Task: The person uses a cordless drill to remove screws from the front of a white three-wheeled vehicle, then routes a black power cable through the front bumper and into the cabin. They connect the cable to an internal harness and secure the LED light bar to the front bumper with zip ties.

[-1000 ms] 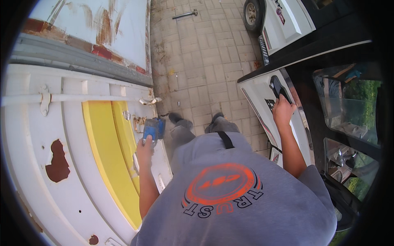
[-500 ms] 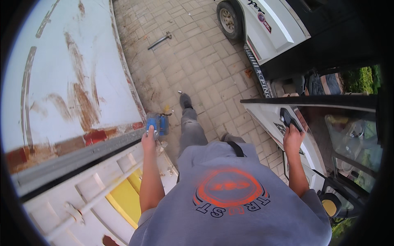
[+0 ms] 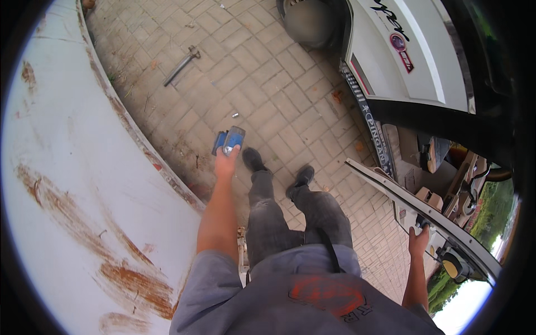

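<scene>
My left hand [image 3: 225, 162] is held out over the paving, closed around a blue-and-grey boxy object [image 3: 233, 139] with clear-looking sides. A second blue part [image 3: 219, 143] shows beside it; whether the two are joined I cannot tell. On the other side, my right hand [image 3: 419, 241] has its fingers at the dark handle [image 3: 422, 221] of a white vehicle door [image 3: 399, 196]. The door stands swung out from the cab, and part of the grip is hidden by the hand.
A long-handled metal tool [image 3: 180, 67] lies on the brick paving [image 3: 262, 67], with a small silvery cylinder [image 3: 235, 115] nearer my feet. A rust-streaked white panel [image 3: 67, 145] rises at left. The white vehicle [image 3: 407, 50], its wheel [image 3: 309, 23] and a mirror [image 3: 455, 263] are at right.
The door has swung outward, with my right hand still at its handle; the cab interior shows more. My left hand has moved away from the panel's edge, carrying the blue-and-grey object.
</scene>
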A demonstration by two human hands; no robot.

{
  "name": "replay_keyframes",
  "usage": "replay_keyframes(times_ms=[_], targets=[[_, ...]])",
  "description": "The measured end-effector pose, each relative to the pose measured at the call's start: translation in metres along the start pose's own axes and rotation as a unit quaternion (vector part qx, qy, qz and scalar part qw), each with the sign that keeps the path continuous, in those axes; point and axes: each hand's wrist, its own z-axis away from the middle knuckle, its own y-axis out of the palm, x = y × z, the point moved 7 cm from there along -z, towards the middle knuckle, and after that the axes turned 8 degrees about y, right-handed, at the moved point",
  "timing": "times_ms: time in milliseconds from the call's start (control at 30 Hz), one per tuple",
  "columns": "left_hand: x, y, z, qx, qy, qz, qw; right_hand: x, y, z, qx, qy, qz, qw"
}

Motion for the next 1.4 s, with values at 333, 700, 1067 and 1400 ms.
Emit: replay_keyframes(times_ms=[333,700,1067,1400], targets=[[0.007,0.114,-0.275,-0.074,0.23,-0.184,0.953,-0.041,-0.016,0.01,0.023,0.153,-0.117,0.981],[0.126,0.187,-0.338,0.016,0.26,-0.277,0.925,-0.052,-0.046,-0.024,0.013,0.198,-0.093,0.976],[0.093,0.05,0.002,0.346,0.085,-0.057,0.933,0.02,-0.013,0.005,0.002,0.114,-0.085,0.99],[-0.238,-0.014,0.06,0.354,0.183,0.012,0.917,0.035,0.002,0.059,0.027,0.135,-0.063,0.988]])
